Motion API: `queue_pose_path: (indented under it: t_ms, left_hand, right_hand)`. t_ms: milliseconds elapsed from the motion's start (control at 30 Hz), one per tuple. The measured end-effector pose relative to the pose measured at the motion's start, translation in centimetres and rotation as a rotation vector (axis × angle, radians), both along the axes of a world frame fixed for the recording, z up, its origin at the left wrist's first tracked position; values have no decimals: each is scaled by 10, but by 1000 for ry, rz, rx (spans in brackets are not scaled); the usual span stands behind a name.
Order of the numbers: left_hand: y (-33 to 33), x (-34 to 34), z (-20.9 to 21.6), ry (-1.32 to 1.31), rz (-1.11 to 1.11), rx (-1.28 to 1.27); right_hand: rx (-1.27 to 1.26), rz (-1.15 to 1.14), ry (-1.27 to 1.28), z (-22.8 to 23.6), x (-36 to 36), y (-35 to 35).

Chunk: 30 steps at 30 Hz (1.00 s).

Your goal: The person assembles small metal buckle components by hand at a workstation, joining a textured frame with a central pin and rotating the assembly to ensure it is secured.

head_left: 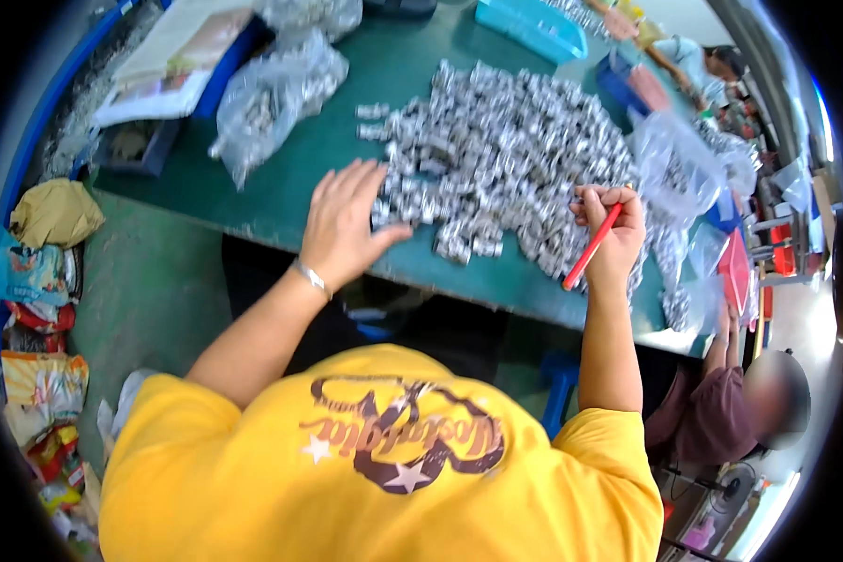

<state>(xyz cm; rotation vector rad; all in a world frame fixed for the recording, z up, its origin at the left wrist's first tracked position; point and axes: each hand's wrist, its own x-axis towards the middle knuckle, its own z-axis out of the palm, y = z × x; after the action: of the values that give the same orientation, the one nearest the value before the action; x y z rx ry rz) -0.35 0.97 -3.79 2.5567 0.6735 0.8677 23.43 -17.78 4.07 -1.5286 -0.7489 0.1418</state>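
A left hand [345,217] lies open, fingers spread, at the left edge of one jumbled heap of small, shiny, silver metallic pieces [525,131], too many to count, on a smooth green bench [398,61]. The right hand [625,225] grips one slender, straight red stick [590,251] above the heap's near-right side. Beyond sits one long turquoise plastic tray [534,30].
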Motion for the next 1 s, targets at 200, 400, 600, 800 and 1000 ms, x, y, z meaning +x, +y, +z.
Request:
queue_pose_path:
  t_ms: [200, 400, 600, 800, 1000]
  left_hand:
    - [1, -7, 0, -90, -25, 6]
    - [-5, 2, -2, -242, -88, -238]
    - [-9, 13, -5, -381, -184, -426]
    - [-19, -20, 10, -340, -71, -294]
    - [-31, -21, 1, -142, -214, -60]
  right_hand:
    - [-195, 118, -331, -53, -56, -45]
    - [-224, 111, -450, -69, -69, -39]
    - [-233, 116, -591, -73, -73, -12]
    - [-98, 88, -425, -80, -80, -7]
    - [-91, 167, -594, -82, -96, 12]
